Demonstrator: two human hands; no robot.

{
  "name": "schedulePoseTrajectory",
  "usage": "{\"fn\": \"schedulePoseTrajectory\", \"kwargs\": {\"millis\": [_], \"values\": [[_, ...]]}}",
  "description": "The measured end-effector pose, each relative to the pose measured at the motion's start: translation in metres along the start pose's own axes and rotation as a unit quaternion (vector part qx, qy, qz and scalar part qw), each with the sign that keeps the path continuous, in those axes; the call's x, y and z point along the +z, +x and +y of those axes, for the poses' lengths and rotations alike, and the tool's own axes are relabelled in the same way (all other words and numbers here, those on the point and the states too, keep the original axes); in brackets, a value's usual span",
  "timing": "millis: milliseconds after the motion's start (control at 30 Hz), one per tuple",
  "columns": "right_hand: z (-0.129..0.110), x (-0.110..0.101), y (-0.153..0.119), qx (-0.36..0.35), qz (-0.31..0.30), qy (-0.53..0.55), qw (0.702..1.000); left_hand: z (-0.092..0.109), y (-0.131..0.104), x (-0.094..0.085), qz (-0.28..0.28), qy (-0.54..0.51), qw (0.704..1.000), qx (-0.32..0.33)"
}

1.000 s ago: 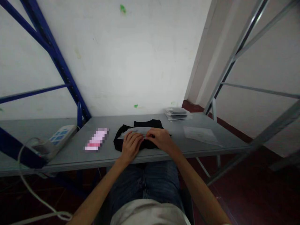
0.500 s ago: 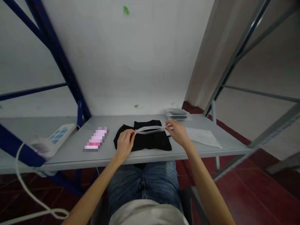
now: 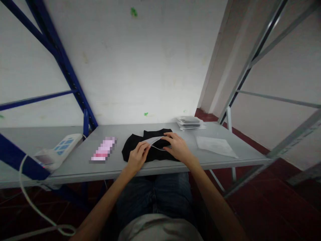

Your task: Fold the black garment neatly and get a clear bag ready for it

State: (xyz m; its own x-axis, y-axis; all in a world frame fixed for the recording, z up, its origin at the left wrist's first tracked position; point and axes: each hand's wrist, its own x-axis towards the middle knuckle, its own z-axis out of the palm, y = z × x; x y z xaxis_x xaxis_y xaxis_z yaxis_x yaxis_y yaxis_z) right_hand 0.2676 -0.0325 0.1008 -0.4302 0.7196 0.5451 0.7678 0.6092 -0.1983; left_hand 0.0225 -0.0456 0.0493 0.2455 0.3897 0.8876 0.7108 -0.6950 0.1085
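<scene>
Black folded fabric (image 3: 132, 147), perhaps a garment, lies at the front of the grey table. Above it a whitish plastic bag (image 3: 154, 140) has its mouth parted into a narrow loop. My left hand (image 3: 137, 155) pinches the left end of the bag's edge between thumb and fingers. At the right end, my right hand (image 3: 177, 145) has its thumb and fingers spread apart, with fingertips at the upper and lower rims of the mouth. How much of the bag lies over the fabric I cannot tell.
Several flat packets in clear plastic (image 3: 190, 123) are stacked at the back right. A flat whitish bag (image 3: 217, 146) lies to the right. On the left are a blurred-out pink item (image 3: 104, 149) and a white power strip (image 3: 66, 145) with a cable. Blue posts (image 3: 67, 72) rise at the left.
My right hand has moved left, closer to my left hand, and its pinch has opened into spread fingers at the bag's mouth. The taut white edge is now shorter and looser.
</scene>
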Motion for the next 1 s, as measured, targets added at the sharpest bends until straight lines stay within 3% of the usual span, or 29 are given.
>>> {"fn": "schedulePoseTrajectory", "kwargs": {"millis": [233, 400, 600, 733, 1000], "values": [[-0.007, 0.019, -0.003, 0.008, -0.013, -0.091, 0.996, 0.016, 0.004, -0.001, -0.017, 0.018, 0.998, 0.065], [-0.012, 0.022, 0.002, -0.002, 0.038, -0.070, 0.997, 0.011, 0.005, -0.002, -0.034, -0.040, 0.999, 0.014], [-0.021, 0.006, 0.005, -0.051, 0.077, 0.021, 0.996, -0.001, 0.010, -0.009, -0.069, -0.069, 0.994, -0.045], [-0.030, -0.010, 0.006, -0.054, 0.088, 0.063, 0.993, -0.012, 0.013, -0.015, -0.047, -0.052, 0.994, -0.080], [-0.040, -0.038, 0.005, -0.009, 0.191, 0.144, 0.971, -0.032, 0.022, -0.031, 0.011, 0.069, 0.983, -0.167]]}}
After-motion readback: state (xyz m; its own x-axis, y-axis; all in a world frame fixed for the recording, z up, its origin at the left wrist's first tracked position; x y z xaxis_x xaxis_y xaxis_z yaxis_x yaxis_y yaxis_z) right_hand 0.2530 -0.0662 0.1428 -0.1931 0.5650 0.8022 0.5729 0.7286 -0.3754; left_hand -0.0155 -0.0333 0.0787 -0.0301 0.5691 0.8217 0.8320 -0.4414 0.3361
